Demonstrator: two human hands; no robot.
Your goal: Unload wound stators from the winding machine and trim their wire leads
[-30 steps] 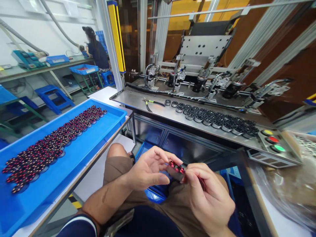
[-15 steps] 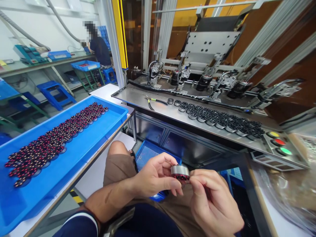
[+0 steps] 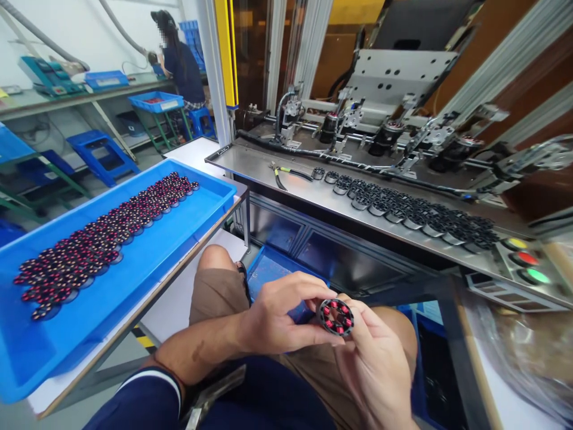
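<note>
Above my lap, a round motor stator (image 3: 336, 317) with red wire coils inside a dark ring is turned with its open face towards me. My left hand (image 3: 286, 313) is closed on its left side, thumb below and fingers above. From the right, my right hand (image 3: 373, 352) pinches the rim, its fingers partly hidden behind the part. On the left, a long blue tray (image 3: 179, 257) carries rows of similar parts with red coils (image 3: 111, 233). Dark ring-shaped stator cores (image 3: 403, 209) with metal sides stand in rows on the steel machine ledge.
Cutting pliers (image 3: 286, 174) lie on the ledge (image 3: 250, 165). Behind are the machine's winding stations (image 3: 385, 137). A button box (image 3: 530, 263) with yellow, red and green buttons sits at right, beside a plastic bag (image 3: 532, 340). A co-worker (image 3: 181, 65) sits at the far bench.
The stator has been tilted in my hands from showing its metal side to showing its red coils. My right hand has shifted left and closer. The camera view has turned slightly.
</note>
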